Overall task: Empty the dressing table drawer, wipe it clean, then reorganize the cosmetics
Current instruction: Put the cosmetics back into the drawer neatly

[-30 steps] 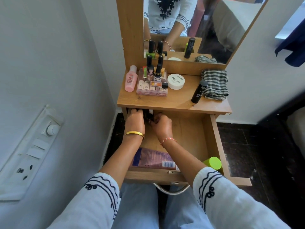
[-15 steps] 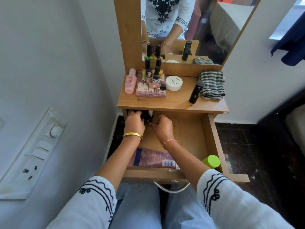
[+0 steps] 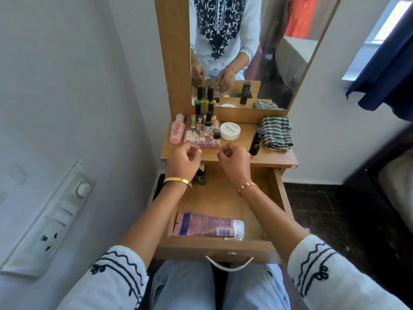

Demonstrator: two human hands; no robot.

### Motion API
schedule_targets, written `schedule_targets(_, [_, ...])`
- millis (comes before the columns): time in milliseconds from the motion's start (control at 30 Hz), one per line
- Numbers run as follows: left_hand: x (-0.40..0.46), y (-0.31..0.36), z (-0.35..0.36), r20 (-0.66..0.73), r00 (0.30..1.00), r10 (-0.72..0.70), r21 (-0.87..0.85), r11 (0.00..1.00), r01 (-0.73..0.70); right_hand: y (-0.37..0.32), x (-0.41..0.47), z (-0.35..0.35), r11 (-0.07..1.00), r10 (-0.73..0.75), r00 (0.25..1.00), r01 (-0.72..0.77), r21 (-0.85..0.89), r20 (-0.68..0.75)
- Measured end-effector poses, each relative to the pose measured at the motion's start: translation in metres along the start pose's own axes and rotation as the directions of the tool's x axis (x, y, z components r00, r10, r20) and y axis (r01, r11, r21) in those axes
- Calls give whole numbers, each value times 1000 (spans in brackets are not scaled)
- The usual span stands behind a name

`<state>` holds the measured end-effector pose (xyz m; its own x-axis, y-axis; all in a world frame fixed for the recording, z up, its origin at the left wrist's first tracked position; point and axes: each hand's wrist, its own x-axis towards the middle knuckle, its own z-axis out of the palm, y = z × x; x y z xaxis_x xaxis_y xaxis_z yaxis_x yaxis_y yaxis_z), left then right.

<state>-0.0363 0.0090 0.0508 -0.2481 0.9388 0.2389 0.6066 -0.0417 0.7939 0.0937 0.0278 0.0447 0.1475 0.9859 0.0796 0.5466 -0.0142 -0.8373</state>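
The wooden drawer (image 3: 223, 202) stands pulled out under the dressing table top (image 3: 274, 158). A pink tube (image 3: 207, 224) lies along its front wall. A small brownish bottle (image 3: 201, 176) stands near its back left, partly hidden by my left wrist. My left hand (image 3: 184, 161) and my right hand (image 3: 234, 161) hover side by side at the table's front edge. Both have curled fingers, and nothing shows in either. On the top are a clear tray of nail polishes (image 3: 202, 136), a pink bottle (image 3: 176, 132), a white jar (image 3: 230, 130), a black stick (image 3: 257, 142) and a striped cloth (image 3: 276, 133).
A mirror (image 3: 268, 52) rises behind the table top and reflects my hands. A switch panel (image 3: 51, 220) is on the wall close at left. The drawer's metal handle (image 3: 230, 264) sits above my knees. Dark floor lies to the right.
Both hands have lifted out of the back of the drawer and now hover above the table's front edge. The small bottle at the back left has come into sight.
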Motion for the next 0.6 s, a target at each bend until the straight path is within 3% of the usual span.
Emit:
schedule_targets(367, [51,16,7,-36,999,-35,-41,999,34,-37,65,-5,996,-76,996,73,-57,-52])
schedule_targets(600, [74,14,11,-63,998,-15,3,1000,15,-57,90,6,958,-211,975,221,-184,75])
